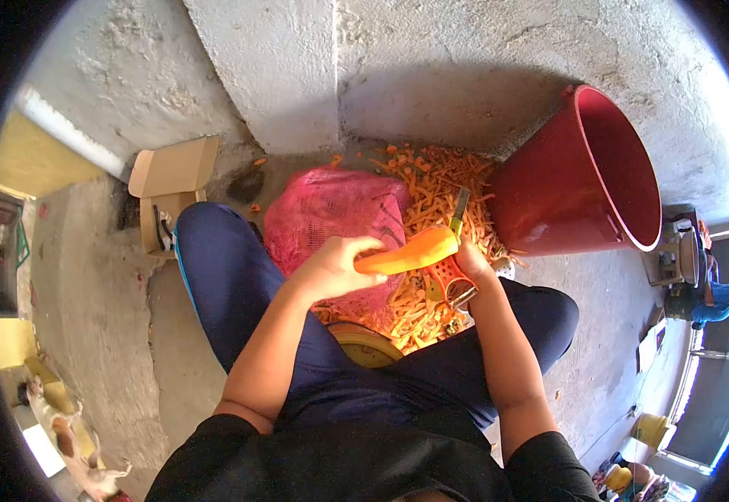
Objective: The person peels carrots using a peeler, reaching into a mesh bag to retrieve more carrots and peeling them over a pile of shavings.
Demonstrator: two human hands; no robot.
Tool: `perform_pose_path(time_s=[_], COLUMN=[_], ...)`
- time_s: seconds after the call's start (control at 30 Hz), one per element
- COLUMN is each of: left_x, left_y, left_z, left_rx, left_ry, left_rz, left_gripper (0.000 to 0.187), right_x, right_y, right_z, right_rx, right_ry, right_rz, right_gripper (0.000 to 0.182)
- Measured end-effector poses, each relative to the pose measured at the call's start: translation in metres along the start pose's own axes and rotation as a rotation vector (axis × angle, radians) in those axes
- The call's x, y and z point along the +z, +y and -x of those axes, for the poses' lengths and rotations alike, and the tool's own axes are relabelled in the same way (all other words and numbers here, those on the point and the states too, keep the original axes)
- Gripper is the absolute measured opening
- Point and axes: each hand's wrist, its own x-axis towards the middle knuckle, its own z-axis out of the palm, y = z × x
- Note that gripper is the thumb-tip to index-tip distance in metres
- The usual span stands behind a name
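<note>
My left hand (339, 266) is closed around the narrow end of a peeled orange carrot (419, 253), which points to the right. Its thick end reaches my right hand (472, 261). That hand is wrapped round an orange-red peeler (448, 274) with a perforated body, its metal blade end hanging low. A knife (460, 211) with a short blade and yellow-green handle sticks up from the same hand. Below and behind both hands lies a heap of orange peelings (444, 188). Left of the heap sits a pink mesh sack (331, 205), its contents hard to make out.
A large dark red tub (540, 192) leans on its side at the right. At left stands an open cardboard box (176, 171). A yellowish round basin rim (364, 345) shows between my legs. A cat (67, 427) lies lower left; a person in blue (720, 301) is far right.
</note>
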Motion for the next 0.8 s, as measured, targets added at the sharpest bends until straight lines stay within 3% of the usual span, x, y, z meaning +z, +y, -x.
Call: perform_pose_path(time_s=[0.03,0.1,0.2,0.3,0.4,0.43,0.5,0.63,0.73,0.8], left_x=[0.002,0.016,0.026,0.033,0.028,0.028,0.03,0.042,0.051,0.055], left_y=[0.001,-0.013,-0.017,-0.023,-0.013,-0.011,-0.009,-0.001,0.003,-0.002], left_z=[-0.003,-0.006,-0.009,-0.009,-0.011,-0.01,-0.009,-0.003,-0.002,-0.002], left_rx=[-0.045,0.081,0.027,0.09,-0.128,-0.121,-0.105,-0.215,-0.256,-0.236], left_ry=[-0.081,-0.028,-0.056,0.013,-0.01,0.018,0.075,0.083,0.112,0.102], left_rz=[-0.194,-0.15,-0.077,0.044,0.035,-0.027,-0.149,-0.366,-0.356,-0.377], left_gripper=[0.039,0.039,0.043,0.043,0.039,0.039,0.039,0.031,0.026,0.026], right_x=[0.001,0.006,0.025,0.037,0.009,0.004,-0.003,0.005,0.026,0.042], right_y=[0.0,-0.001,-0.008,-0.013,-0.013,-0.016,-0.018,-0.03,-0.019,-0.014], right_z=[-0.001,0.0,0.006,0.013,0.0,-0.003,-0.011,0.0,0.003,0.006], right_rx=[0.002,-0.048,-0.255,-0.336,-0.319,-0.325,-0.672,-0.783,-0.928,-0.882], right_ry=[0.05,-0.022,-0.12,-0.076,0.286,0.396,0.76,0.882,0.953,0.937], right_rz=[0.041,0.076,0.244,0.366,0.507,0.515,0.526,0.368,0.683,0.678], right_gripper=[0.03,0.027,0.023,0.02,0.018,0.018,0.015,0.022,0.022,0.023])
